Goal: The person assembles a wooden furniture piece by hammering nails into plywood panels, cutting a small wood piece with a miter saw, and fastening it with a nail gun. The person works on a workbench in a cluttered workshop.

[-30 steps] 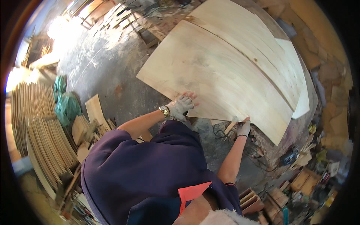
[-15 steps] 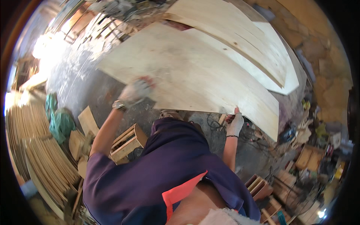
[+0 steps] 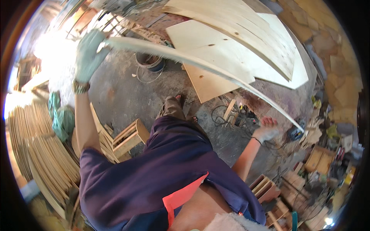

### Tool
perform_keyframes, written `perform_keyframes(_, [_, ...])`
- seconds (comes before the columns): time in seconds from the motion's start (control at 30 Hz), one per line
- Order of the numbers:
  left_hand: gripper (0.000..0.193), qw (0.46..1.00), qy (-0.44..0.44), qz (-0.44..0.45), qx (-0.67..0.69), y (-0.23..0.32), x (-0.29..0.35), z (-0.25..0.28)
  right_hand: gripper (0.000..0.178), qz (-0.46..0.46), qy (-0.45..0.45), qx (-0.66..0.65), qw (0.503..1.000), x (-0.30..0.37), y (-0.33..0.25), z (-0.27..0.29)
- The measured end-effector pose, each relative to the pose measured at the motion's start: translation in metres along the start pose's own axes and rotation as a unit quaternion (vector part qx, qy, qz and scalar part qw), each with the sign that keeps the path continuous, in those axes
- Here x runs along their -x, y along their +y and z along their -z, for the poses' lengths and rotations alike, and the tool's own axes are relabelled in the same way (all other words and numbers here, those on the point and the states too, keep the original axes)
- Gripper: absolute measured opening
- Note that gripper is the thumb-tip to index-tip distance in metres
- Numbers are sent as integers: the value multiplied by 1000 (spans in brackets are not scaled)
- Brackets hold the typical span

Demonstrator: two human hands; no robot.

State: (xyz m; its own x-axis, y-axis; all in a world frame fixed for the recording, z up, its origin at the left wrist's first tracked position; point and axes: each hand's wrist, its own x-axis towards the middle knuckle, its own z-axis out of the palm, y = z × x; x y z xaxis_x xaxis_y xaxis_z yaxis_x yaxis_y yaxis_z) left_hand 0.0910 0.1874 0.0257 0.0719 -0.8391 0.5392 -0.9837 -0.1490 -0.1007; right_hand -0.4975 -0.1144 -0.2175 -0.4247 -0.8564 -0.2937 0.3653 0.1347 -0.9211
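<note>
A thin plywood sheet [image 3: 216,69] stands nearly edge-on, its narrow side a long pale curve from upper left to lower right. My left hand [image 3: 89,56], in a pale work glove, is closed on the sheet's upper left end. My right hand [image 3: 266,131], also gloved with bare fingertips, is held just short of the sheet's right part, apart from it, fingers spread a little. Beyond the sheet, more plywood boards [image 3: 235,34] lie stacked at an angle, partly hidden by it.
A bucket [image 3: 152,63] stands on the grey floor [image 3: 115,88] beyond my feet. Cables [image 3: 219,115] and wood scraps lie at centre right. Stacked thin boards [image 3: 50,161], a green bag [image 3: 63,121] and a small wooden frame [image 3: 131,136] are at left. Wooden boxes [image 3: 320,159] and clutter fill the right.
The sheet has gone from lying broad face up to standing on edge. My left hand has moved up and left and now grips its end; my right hand has let go and moved right.
</note>
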Motion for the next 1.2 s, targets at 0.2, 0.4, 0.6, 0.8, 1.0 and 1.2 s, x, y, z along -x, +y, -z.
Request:
perform_keyframes(0.2, [98, 991, 107, 75, 3, -9, -49, -51, 95, 172, 123, 19, 977, -100, -52, -18])
perform_keyframes(0.4, [79, 904, 364, 224, -9, -8, -73, -138, 95, 301, 72, 89, 947, -185, -73, -59])
perform_keyframes(0.6, [100, 288, 445, 702, 476, -27, -3, -317, 107, 281, 2, 156, 947, -174, -77, -79])
perform_keyframes(0.8, [112, 44, 262, 621, 737, -17, 49, -455, 111, 241, 28, 163, 956, -163, -87, -102])
perform_keyframes(1.0, [59, 267, 372, 583, 671, -14, 137, -426, 69, 337, 42, 267, 902, -182, -79, -85])
perform_keyframes(1.2, [34, 190, 337, 704, 596, -25, 256, -332, 59, 214, 46, 486, 846, -198, 5, -133])
